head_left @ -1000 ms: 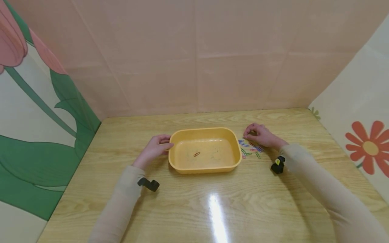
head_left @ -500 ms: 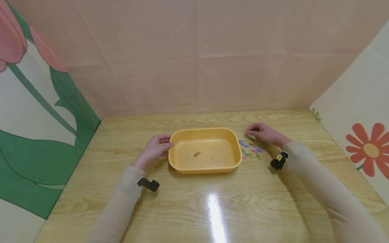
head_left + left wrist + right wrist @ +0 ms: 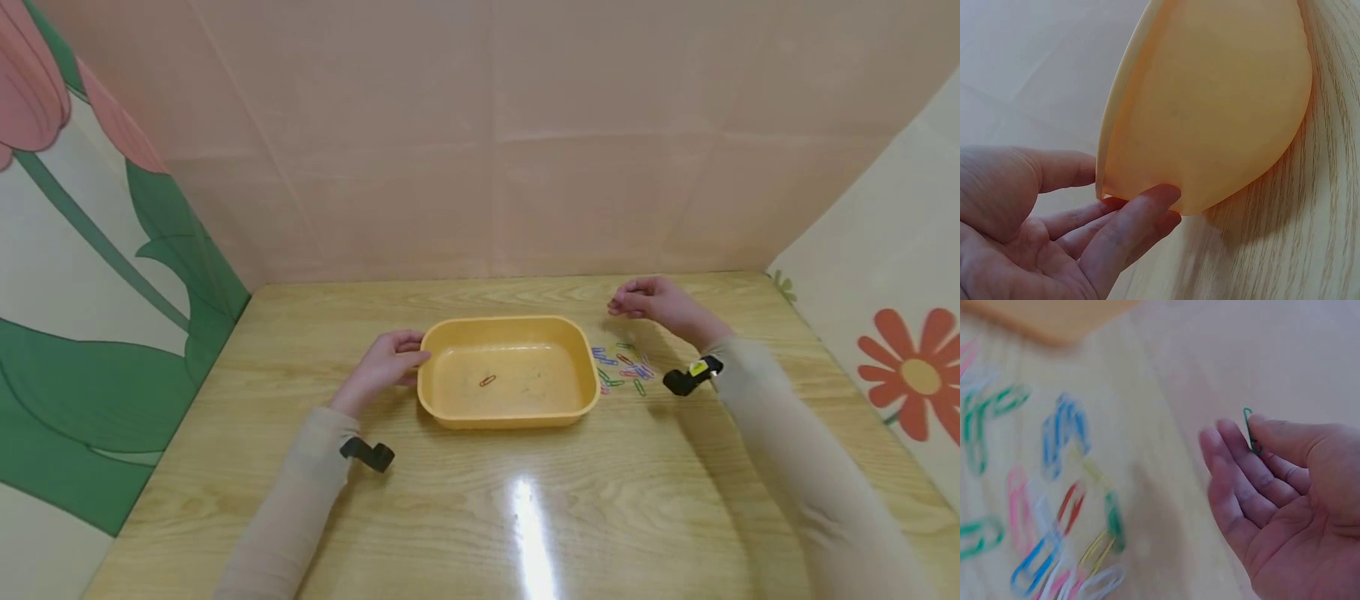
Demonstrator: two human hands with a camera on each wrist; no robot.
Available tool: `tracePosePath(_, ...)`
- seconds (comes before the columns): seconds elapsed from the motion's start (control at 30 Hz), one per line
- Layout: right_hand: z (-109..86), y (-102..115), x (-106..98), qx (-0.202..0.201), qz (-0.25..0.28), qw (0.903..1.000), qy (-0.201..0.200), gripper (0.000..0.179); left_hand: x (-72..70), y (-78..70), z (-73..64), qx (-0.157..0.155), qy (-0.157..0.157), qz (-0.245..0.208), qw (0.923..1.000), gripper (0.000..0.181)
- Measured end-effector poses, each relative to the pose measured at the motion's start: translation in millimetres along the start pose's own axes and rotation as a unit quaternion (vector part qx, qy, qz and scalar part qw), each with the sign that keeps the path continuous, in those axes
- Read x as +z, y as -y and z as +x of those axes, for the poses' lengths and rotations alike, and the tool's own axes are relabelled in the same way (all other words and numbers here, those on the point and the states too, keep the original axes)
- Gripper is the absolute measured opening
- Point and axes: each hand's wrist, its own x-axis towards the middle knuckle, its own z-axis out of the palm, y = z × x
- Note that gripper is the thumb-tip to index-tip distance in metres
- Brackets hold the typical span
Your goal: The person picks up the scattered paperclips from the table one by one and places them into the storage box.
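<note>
My left hand (image 3: 386, 367) holds the left end of a yellow plastic tray (image 3: 510, 421). In the left wrist view its thumb meets the rim, and the fingers (image 3: 1141, 219) lie against the outer wall. One red paper clip (image 3: 487, 381) lies on the tray's floor. Raised above the table beyond the tray's right end, my right hand (image 3: 663, 308) pinches a green paper clip (image 3: 1251, 430) between thumb and fingertips, as the right wrist view shows. Below that hand, a loose pile of coloured paper clips (image 3: 626, 367) spreads beside the tray, in blue, green, pink, red, yellow and white.
The wood-grain table (image 3: 450, 517) runs back to a pink wall covering (image 3: 487, 167). Flower-patterned panels stand at the left (image 3: 150, 317) and right (image 3: 900, 275). Black camera mounts (image 3: 367, 454) sit on both wrists.
My right hand has risen from the paper clip pile and moved back, away from me, with the green paper clip in its fingers. The left hand and tray stay put.
</note>
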Motion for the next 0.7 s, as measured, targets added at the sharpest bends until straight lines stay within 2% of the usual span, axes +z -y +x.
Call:
tracePosePath(0.1, 1.5, 13.9, 2.6, -0.002, 0.054, 0.9983, 0.024, 0.036, 0.4, 1.5, 1.7, -0.002, -0.007, 0.005, 1.0000, 0.035)
tracePosePath(0.23, 4.9, 28.3, 10.0, -0.004, 0.097, 0.9940, 0.051, 0.036, 0.4, 0.8, 1.2, -0.001, -0.009, 0.007, 0.9999, 0.036)
tracePosePath(0.43, 13.1, 50.7, 36.2, 0.010, 0.149, 0.9838, 0.100, 0.040, -0.6, 2.1, 0.9, 0.006, -0.007, 0.009, 0.9999, 0.036)
tracePosePath(0.57, 18.0, 64.4, 57.2, 0.017, 0.158, 0.9750, 0.155, 0.035, -0.1, 1.7, 1.5, 0.006, -0.006, 0.011, 0.9999, 0.035)
tracePosePath(0.7, 25.0, 75.0, 77.8, 0.016, 0.144, 0.9659, 0.215, 0.031, 0.7, 0.6, 0.9, 0.006, -0.006, 0.013, 0.9999, 0.035)
